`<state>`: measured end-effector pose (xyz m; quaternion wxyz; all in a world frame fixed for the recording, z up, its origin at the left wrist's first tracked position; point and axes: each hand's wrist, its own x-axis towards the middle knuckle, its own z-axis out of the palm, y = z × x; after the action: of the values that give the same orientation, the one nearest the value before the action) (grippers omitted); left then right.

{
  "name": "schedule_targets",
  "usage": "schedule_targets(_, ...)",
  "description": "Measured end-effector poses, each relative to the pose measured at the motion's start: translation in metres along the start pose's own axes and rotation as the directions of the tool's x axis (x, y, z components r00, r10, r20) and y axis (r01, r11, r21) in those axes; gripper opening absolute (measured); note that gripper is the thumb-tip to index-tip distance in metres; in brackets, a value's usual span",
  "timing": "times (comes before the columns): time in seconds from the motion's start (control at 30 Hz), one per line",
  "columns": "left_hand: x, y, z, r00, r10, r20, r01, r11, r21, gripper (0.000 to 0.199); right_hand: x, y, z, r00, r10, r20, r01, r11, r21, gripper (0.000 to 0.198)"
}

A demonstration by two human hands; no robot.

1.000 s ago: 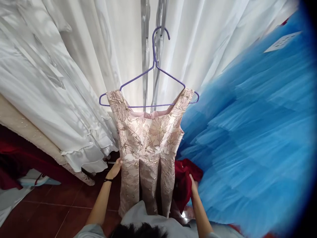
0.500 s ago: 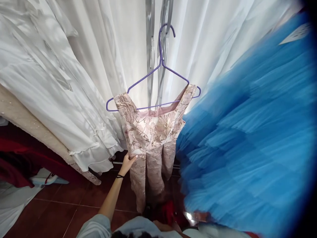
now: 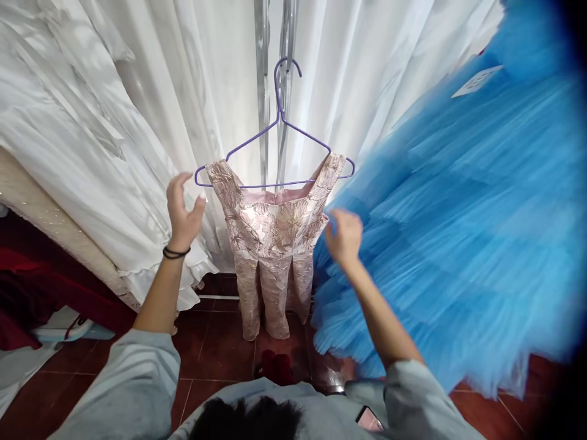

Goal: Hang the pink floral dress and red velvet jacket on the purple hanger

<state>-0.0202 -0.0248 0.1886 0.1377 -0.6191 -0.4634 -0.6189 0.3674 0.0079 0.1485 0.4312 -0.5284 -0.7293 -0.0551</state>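
Note:
A pink-and-gold floral brocade dress hangs upright by its wide straps on a purple hanger. The hanger's hook sits in front of grey metal uprights. My left hand is raised beside the hanger's left end, fingers curved and apart from the thumb, holding nothing; a dark band circles that wrist. Close to the dress's right armhole is my right hand, slightly blurred, with bent fingers and a gap to the thumb. Whether its fingertips touch the fabric I cannot tell.
White gowns hang at the left, beside a beige sparkly garment. White curtains form the back. A full blue tulle gown fills the right side, bearing a white tag. Dark red tiles cover the floor.
My left hand has let go of the dress's waist and risen to the left of the hanger. My right hand has come up at the dress's right side. The skirt now hangs straighter.

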Motion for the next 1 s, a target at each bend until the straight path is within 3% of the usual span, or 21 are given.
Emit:
schedule_targets(0.07,0.042,0.012,0.008,0.990,0.095,0.102,-0.106,0.989,0.103,0.048,0.059,0.015,-0.014,0.992,-0.061,-0.107,0.063,0.998,0.020,0.049)
schedule_targets(0.17,0.076,0.015,0.026,0.935,0.029,0.353,-0.080,0.988,0.132,0.055,0.129,0.035,-0.020,0.988,-0.141,-0.063,0.153,0.950,0.271,0.052)
schedule_targets(0.23,0.083,0.010,0.036,0.915,-0.023,0.403,-0.030,0.992,0.124,0.058,0.152,0.042,-0.018,0.988,-0.157,-0.004,0.144,0.895,0.422,0.043)
schedule_targets(0.33,0.084,-0.001,0.039,0.933,-0.078,0.351,0.053,0.995,0.080,0.045,0.156,0.046,-0.017,0.997,-0.070,-0.011,0.066,0.846,0.529,0.035)
schedule_targets(0.47,0.081,-0.020,0.027,0.941,-0.221,0.258,0.249,0.965,-0.079,0.022,0.144,0.047,-0.027,0.995,0.097,0.025,-0.090,0.751,0.655,0.034)
schedule_targets(0.63,0.055,-0.045,0.011,0.871,-0.447,0.202,0.486,0.842,-0.234,0.044,0.129,0.047,-0.032,0.968,0.250,0.012,-0.179,0.659,0.731,0.038)
schedule_targets(0.77,0.011,-0.058,0.009,0.784,-0.587,0.201,0.620,0.731,-0.284,0.054,0.106,0.057,-0.016,0.928,0.363,0.085,-0.302,0.597,0.743,0.037)
schedule_targets(0.9,-0.049,-0.057,0.023,0.628,-0.729,0.272,0.773,0.545,-0.325,0.047,0.043,0.069,0.026,0.861,0.478,0.175,-0.413,0.453,0.790,0.038)
schedule_targets(0.97,-0.090,-0.046,0.035,0.585,-0.763,0.274,0.806,0.508,-0.304,0.041,-0.010,0.061,0.053,0.828,0.509,0.235,-0.449,0.353,0.821,0.039)
schedule_targets(1.0,-0.113,-0.037,0.041,0.571,-0.772,0.281,0.818,0.502,-0.282,0.040,-0.041,0.052,0.066,0.793,0.518,0.321,-0.520,0.299,0.800,0.040)
